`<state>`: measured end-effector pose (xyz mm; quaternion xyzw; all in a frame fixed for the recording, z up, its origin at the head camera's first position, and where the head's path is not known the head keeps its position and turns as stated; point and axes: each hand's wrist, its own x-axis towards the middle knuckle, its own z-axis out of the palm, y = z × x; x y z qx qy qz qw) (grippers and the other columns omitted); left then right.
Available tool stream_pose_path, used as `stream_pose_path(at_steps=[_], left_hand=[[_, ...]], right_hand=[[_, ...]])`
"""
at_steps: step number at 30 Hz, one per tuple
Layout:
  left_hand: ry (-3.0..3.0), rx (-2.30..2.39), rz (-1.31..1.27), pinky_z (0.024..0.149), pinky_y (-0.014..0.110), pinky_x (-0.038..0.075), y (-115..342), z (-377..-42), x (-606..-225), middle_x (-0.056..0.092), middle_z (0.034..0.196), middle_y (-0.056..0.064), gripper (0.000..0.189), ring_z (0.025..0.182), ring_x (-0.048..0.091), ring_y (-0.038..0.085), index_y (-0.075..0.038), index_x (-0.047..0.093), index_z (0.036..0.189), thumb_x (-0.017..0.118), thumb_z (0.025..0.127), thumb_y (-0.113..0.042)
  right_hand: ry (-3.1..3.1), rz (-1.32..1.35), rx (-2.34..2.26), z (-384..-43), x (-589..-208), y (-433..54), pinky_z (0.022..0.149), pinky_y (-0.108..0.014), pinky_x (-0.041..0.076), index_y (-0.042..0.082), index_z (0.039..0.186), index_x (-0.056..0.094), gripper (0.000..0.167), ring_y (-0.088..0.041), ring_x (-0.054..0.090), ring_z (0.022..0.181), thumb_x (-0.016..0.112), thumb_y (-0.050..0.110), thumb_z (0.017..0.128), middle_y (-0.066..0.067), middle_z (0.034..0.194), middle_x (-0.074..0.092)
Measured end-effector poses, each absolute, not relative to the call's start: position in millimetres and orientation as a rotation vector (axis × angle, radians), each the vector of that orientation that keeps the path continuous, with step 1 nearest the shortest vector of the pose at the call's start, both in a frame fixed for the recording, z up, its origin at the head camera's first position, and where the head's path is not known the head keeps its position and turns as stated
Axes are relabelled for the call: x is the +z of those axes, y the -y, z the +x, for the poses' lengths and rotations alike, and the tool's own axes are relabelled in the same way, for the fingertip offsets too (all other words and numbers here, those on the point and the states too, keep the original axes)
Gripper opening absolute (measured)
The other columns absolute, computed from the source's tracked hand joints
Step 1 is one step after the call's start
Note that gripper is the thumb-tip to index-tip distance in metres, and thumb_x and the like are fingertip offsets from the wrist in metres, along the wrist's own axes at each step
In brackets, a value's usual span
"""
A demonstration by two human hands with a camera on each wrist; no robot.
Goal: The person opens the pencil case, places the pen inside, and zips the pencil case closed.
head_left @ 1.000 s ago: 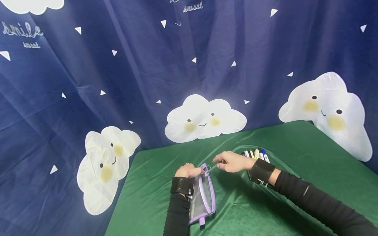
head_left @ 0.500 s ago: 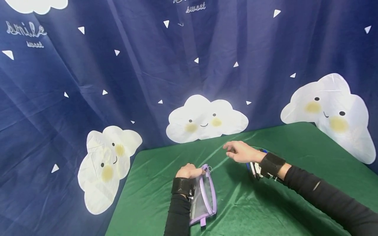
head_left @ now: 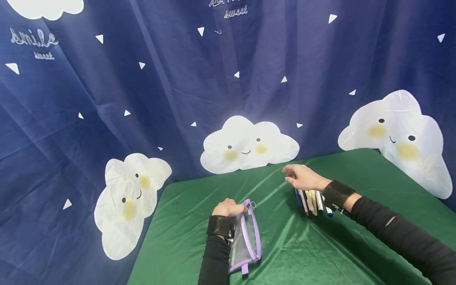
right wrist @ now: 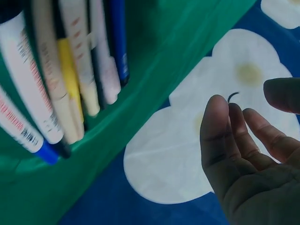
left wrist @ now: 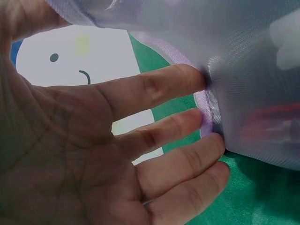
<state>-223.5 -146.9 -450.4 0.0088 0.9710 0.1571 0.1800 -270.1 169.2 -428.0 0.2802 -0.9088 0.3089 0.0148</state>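
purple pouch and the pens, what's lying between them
Nothing but creased green cloth: in the head view, the stretch between the purple pouch and the pens is bare.

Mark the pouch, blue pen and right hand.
Pouch (head_left: 239, 247): head view, on its mesh side.
Blue pen (right wrist: 119, 41): right wrist view, midway along its visible length.
Right hand (head_left: 303, 177): head view, on the back of the hand.

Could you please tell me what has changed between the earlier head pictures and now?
The right hand has moved to the right and forward, away from the purple pouch; the near ends of the pens now show beside it. It holds nothing. The left hand stays on the pouch, which has not visibly moved.
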Motion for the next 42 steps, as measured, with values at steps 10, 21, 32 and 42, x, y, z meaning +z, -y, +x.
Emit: stream_pose_path(at_steps=[10,21,32,42], left_hand=[[-2.749,0.427,0.037,0.103,0.057,0.049,147.1,-224.8,-449.0,0.059,0.136,0.024,0.068,0.123,0.059,0.046,0.003,0.067,0.124,0.063,0.084,-0.052],[-2.749,0.437,0.029,0.103,0.058,0.049,147.2,-224.5,-450.1,0.058,0.137,0.024,0.07,0.124,0.058,0.047,0.003,0.067,0.125,0.063,0.083,-0.053],[-2.755,0.439,0.016,0.1,0.056,0.051,145.6,-222.7,-453.1,0.06,0.135,0.023,0.07,0.119,0.061,0.046,0.002,0.068,0.123,0.064,0.082,-0.055],[-2.759,0.431,0.024,0.103,0.057,0.049,146.9,-224.0,-450.2,0.057,0.138,0.024,0.072,0.124,0.058,0.048,0.002,0.066,0.127,0.064,0.083,-0.055]], right_hand=[[2.861,0.736,0.924,-283.7,-435.2,-195.4,0.082,-0.053,0.055,-0.005,0.126,0.061,0.033,-0.038,0.067,0.1,0.06,0.011,0.097,-0.025,0.11,0.069],[2.911,0.654,0.874,-291.1,-439.1,-221.5,0.079,-0.052,0.054,-0.008,0.125,0.06,0.035,-0.036,0.066,0.093,0.06,0.012,0.097,-0.026,0.105,0.068],[2.944,0.628,0.835,-296.3,-450.4,-240.0,0.076,-0.051,0.054,-0.011,0.122,0.06,0.035,-0.035,0.066,0.088,0.06,0.011,0.095,-0.025,0.099,0.068],[3.03,0.583,0.809,-299.3,-457.7,-252.2,0.069,-0.043,0.051,-0.014,0.125,0.056,0.038,-0.029,0.062,0.081,0.058,0.011,0.096,-0.023,0.095,0.065]])
